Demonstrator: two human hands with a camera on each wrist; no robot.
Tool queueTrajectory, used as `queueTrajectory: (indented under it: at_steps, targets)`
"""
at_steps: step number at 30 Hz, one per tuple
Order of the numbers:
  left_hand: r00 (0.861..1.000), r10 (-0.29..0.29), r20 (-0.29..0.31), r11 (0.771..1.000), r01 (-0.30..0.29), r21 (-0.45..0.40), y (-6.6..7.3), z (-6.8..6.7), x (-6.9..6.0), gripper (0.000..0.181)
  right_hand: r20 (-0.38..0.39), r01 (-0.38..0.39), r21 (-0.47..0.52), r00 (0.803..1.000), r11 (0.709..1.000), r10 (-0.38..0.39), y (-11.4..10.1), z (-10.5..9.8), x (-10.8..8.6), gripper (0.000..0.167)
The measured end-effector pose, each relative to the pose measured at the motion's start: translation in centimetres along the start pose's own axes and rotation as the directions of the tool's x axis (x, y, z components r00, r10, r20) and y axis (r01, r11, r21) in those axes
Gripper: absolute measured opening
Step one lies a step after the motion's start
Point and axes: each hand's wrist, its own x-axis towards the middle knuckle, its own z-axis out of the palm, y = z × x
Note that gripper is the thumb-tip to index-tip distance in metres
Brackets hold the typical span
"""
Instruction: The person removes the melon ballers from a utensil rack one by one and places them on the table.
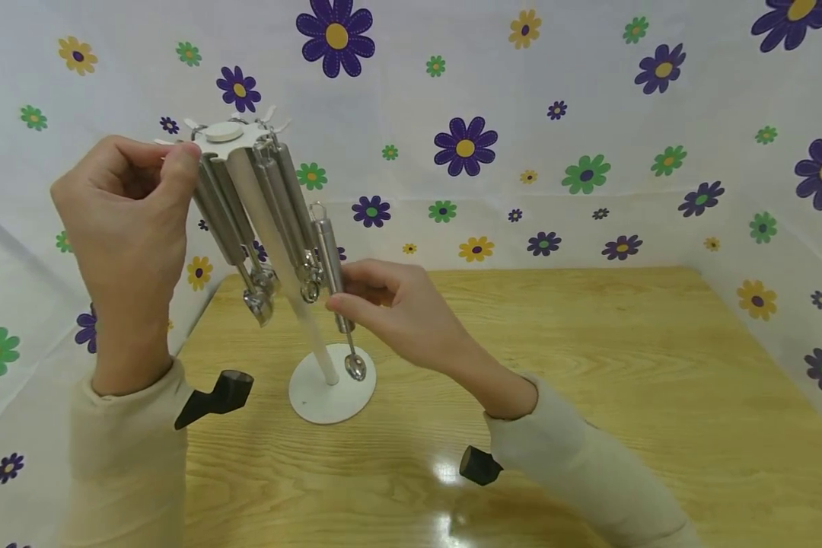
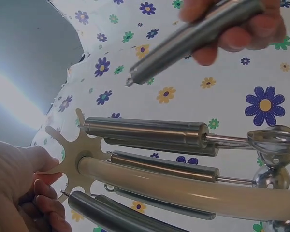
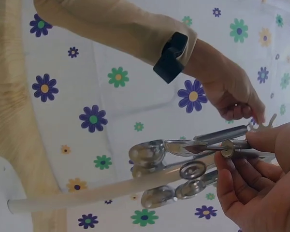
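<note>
A white rack with a round base, a pole and a hooked top holds several steel-handled utensils. My left hand pinches a hook at the left of the rack's top; in the left wrist view its fingers grip the edge of the hooked disc. My right hand holds a small steel spoon by its handle, upright, bowl down, to the right of the hanging utensils and apart from them. The right wrist view shows the spoon's bowl beyond my right fingers.
The wooden table spreads under the rack and to the right. A white cloth with printed flowers hangs behind and at both sides. Black wrist cameras stick out from both sleeves.
</note>
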Motion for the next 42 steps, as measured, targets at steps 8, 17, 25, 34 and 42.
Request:
queueTrajectory:
  at_steps: [8,17,25,34,42]
  targets:
    - [0.999,-0.033,-0.004,0.999,0.033,-0.021,0.3,0.2,-0.1,0.006,-0.014,-0.136,-0.007,0.991,0.991,0.135,3.2,-2.2,-1.7,0.025]
    - [1.0,-0.016,-0.012,1.0,0.016,-0.001,0.2,-0.1,0.0,0.007,-0.09,-0.224,-0.023,0.971,0.974,0.221,6.2,-4.3,-3.1,0.02]
    - [1.0,-0.024,0.001,1.0,0.024,-0.014,0.4,-0.1,0.0,0.007,-0.131,-0.272,-0.051,0.956,0.961,0.264,8.0,-5.7,-4.2,0.019]
    - [1.0,-0.029,0.002,1.0,0.029,-0.001,0.3,-0.2,0.1,0.008,-0.152,-0.313,-0.057,0.941,0.948,0.302,10.4,-6.9,-5.3,0.02]
    - [1.0,-0.017,0.004,1.0,0.017,-0.012,0.1,-0.1,0.1,0.008,-0.175,-0.365,-0.029,0.919,0.931,0.354,12.0,-6.9,-5.7,0.023]
